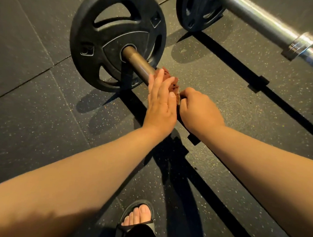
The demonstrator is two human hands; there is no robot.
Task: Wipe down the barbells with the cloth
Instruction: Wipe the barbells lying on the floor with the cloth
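Reddish cloth (169, 79) bunched round barbell (138, 65) sleeve.

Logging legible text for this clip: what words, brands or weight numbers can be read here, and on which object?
No text in this frame is legible.
near weight plate: raised embossed marks, too blurred to read.
far weight plate: small raised marks, too small to read.
cloth: no lettering visible.
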